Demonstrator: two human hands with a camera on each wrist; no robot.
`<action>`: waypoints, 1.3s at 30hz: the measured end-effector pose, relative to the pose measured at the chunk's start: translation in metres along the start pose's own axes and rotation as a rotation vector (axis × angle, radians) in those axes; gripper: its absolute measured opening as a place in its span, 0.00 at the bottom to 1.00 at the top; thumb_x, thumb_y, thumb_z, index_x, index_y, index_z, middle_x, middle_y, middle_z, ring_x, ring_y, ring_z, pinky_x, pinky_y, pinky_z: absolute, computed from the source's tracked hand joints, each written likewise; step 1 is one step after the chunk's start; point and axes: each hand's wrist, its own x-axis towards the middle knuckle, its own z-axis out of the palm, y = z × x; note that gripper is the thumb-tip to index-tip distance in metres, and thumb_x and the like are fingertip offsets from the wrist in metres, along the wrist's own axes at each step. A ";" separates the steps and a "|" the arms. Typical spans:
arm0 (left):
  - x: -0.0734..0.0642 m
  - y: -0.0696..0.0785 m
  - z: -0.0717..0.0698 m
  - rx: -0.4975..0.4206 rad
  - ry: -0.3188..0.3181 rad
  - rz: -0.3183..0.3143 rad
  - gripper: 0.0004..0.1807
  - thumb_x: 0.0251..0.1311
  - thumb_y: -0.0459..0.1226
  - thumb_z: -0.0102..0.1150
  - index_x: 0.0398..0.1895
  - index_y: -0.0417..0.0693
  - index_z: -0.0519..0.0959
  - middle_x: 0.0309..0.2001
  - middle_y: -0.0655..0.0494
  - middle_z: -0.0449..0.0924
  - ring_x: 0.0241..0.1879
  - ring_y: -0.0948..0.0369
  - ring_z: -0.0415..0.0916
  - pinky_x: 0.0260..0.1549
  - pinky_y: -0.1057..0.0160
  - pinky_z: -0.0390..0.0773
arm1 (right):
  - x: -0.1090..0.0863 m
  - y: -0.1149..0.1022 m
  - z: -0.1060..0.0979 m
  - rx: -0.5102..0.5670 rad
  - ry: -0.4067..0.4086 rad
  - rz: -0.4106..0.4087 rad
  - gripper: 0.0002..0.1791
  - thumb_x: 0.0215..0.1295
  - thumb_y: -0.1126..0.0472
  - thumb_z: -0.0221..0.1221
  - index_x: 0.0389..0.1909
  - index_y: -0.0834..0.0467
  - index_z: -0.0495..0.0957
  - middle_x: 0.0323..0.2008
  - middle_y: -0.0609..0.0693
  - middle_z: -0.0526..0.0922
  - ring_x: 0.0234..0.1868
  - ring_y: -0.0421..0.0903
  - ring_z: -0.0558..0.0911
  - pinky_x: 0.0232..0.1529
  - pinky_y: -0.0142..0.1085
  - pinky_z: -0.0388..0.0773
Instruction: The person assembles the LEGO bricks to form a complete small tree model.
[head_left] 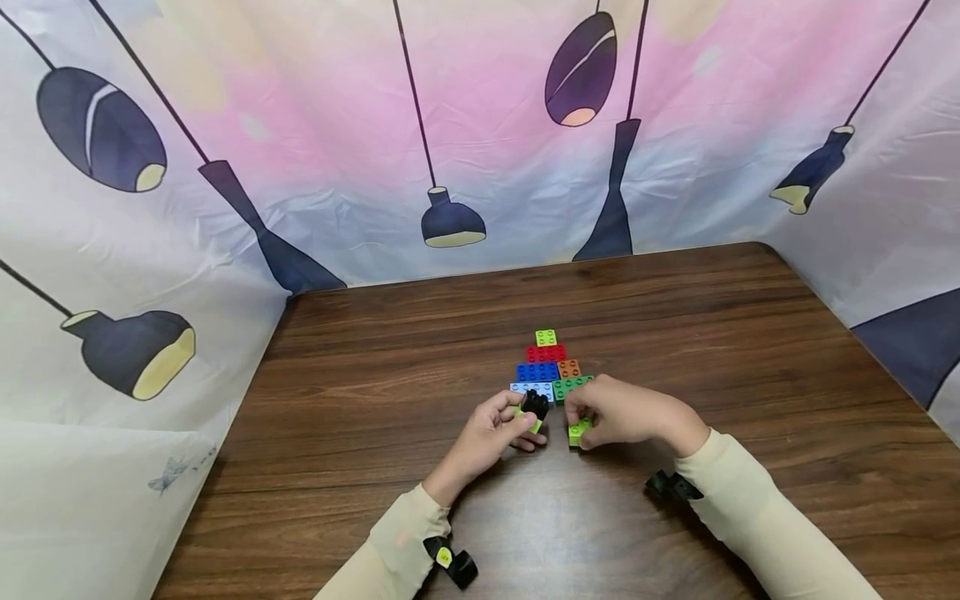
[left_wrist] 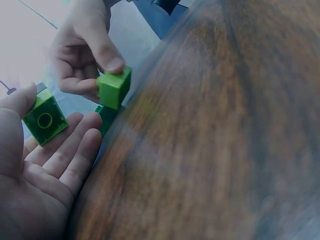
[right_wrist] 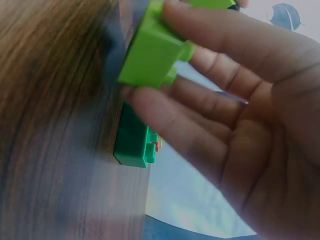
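Observation:
My left hand [head_left: 491,432] holds a small lime green brick [left_wrist: 45,119] between thumb and fingers, its hollow underside showing in the left wrist view. On top of that one sits a black brick [head_left: 535,403]. Another lime green brick [right_wrist: 150,57] is pinched by my right hand [head_left: 630,410], close over the table just to the right. Beyond both hands lies a stepped row of bricks: light blue [head_left: 527,388] and green [head_left: 573,386] nearest, then blue [head_left: 536,372] and orange [head_left: 569,368], then red [head_left: 546,354], with a lime green one [head_left: 546,337] farthest away.
The dark wooden table [head_left: 390,350] extends to either side of the bricks. A fabric backdrop [head_left: 300,125] printed with hanging lamps surrounds its far and side edges. Black straps [head_left: 450,561] with cameras sit at both wrists over pale sleeves.

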 end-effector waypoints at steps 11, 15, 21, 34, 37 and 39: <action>-0.001 0.001 0.000 0.015 -0.007 -0.009 0.20 0.81 0.35 0.52 0.65 0.28 0.68 0.51 0.27 0.83 0.47 0.31 0.84 0.43 0.54 0.88 | -0.002 0.007 -0.005 0.114 0.114 -0.079 0.08 0.66 0.67 0.70 0.39 0.55 0.80 0.37 0.43 0.86 0.37 0.39 0.87 0.40 0.35 0.84; -0.001 0.003 0.000 0.018 -0.011 -0.010 0.21 0.81 0.35 0.52 0.67 0.28 0.69 0.52 0.27 0.83 0.47 0.31 0.84 0.43 0.54 0.88 | -0.002 0.008 -0.007 0.128 0.146 -0.092 0.08 0.67 0.66 0.70 0.40 0.55 0.80 0.37 0.42 0.86 0.38 0.41 0.87 0.41 0.36 0.85; 0.000 0.004 0.000 0.022 -0.018 0.006 0.20 0.81 0.36 0.52 0.65 0.28 0.71 0.53 0.27 0.83 0.47 0.31 0.84 0.42 0.54 0.89 | -0.003 0.005 -0.010 0.165 0.170 -0.105 0.08 0.69 0.62 0.70 0.42 0.56 0.80 0.40 0.43 0.86 0.43 0.44 0.87 0.45 0.40 0.86; 0.002 0.003 -0.001 0.026 -0.022 0.000 0.18 0.80 0.34 0.53 0.64 0.28 0.71 0.51 0.27 0.83 0.48 0.32 0.85 0.43 0.54 0.88 | -0.002 0.006 -0.012 0.153 0.237 -0.095 0.09 0.71 0.61 0.70 0.45 0.56 0.80 0.42 0.45 0.87 0.46 0.46 0.87 0.47 0.40 0.86; 0.002 0.003 0.000 0.022 -0.022 0.002 0.18 0.79 0.32 0.55 0.63 0.28 0.71 0.51 0.26 0.83 0.48 0.31 0.84 0.42 0.55 0.88 | -0.001 0.006 -0.012 0.162 0.262 -0.098 0.09 0.70 0.61 0.70 0.45 0.57 0.80 0.42 0.46 0.87 0.46 0.46 0.88 0.45 0.39 0.86; 0.002 0.002 0.000 0.021 -0.024 0.004 0.18 0.78 0.32 0.55 0.63 0.28 0.71 0.51 0.26 0.83 0.48 0.31 0.84 0.42 0.56 0.88 | -0.001 0.006 -0.012 0.173 0.274 -0.099 0.09 0.70 0.62 0.70 0.45 0.57 0.80 0.42 0.46 0.87 0.45 0.46 0.88 0.45 0.39 0.86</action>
